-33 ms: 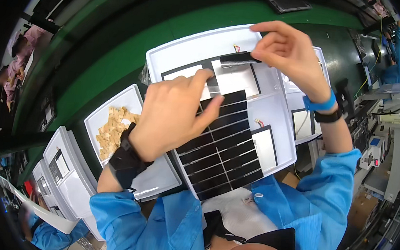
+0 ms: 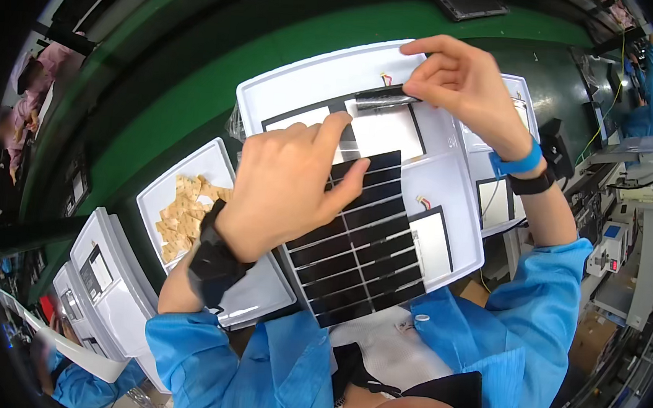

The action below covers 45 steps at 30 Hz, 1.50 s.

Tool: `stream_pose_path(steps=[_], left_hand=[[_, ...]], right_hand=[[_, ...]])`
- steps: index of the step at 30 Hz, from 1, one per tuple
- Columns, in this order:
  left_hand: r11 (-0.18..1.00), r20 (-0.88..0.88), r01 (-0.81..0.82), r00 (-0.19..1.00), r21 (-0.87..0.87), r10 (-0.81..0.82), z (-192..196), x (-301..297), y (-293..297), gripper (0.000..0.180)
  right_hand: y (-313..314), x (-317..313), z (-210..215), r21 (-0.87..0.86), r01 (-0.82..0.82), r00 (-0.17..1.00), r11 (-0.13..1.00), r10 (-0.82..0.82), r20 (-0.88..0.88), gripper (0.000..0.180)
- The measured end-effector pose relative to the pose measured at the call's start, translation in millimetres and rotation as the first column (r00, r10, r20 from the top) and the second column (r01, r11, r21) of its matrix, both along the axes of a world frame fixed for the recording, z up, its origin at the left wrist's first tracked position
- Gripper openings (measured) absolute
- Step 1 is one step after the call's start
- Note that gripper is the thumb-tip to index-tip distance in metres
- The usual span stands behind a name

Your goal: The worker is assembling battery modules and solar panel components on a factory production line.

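My right hand pinches the end of a short glossy black strip between thumb and fingertips. The strip lies across the far edge of a flat white battery pack with black borders, in a white plastic tray. My left hand is beside the same pack, index finger and thumb apart, the other fingers curled. Near its fingertips is a small greyish translucent patch. Below the thumb, a sheet of black adhesive strips in two columns rests over the tray's near part, covering some of it.
Another white pack with a coloured wire plug sits in the tray's right part. To the left, a white tray holds many tan paper pieces. Stacked trays stand farther left, and another tray with packs adjoins on the right.
My right hand has moved slightly left and the black strip sits a little lower on the pack's far edge. The left hand has barely shifted.
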<state>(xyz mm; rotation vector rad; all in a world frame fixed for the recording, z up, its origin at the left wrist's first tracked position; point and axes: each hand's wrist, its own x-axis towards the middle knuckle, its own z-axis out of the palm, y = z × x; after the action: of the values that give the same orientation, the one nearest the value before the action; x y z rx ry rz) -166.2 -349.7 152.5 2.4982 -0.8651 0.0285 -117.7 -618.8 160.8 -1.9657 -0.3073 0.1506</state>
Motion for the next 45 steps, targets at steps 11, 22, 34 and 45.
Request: stream_pose_path(steps=[11,22,34,45], left_hand=[[0.998,0.114,0.024,0.993,-0.054,-0.018,-32,16,-4,0.05],[0.997,0.149,0.046,0.988,-0.056,-0.037,-39,18,-5,0.056],[0.995,0.109,0.02,0.994,0.101,-0.031,-31,18,-10,0.071],[0.998,0.117,0.017,0.993,0.067,-0.024,-32,18,-7,0.063]], right_hand=[[0,27,-29,0.015,0.007,0.996,1.0,-0.006,-0.088,0.039],[0,25,-31,0.011,0.021,0.998,1.0,-0.021,-0.056,0.038],[10,21,-27,-0.113,0.07,0.996,0.991,-0.063,0.069,0.045],[11,-8,-31,-0.549,0.086,0.797,0.832,0.273,0.539,0.04]])
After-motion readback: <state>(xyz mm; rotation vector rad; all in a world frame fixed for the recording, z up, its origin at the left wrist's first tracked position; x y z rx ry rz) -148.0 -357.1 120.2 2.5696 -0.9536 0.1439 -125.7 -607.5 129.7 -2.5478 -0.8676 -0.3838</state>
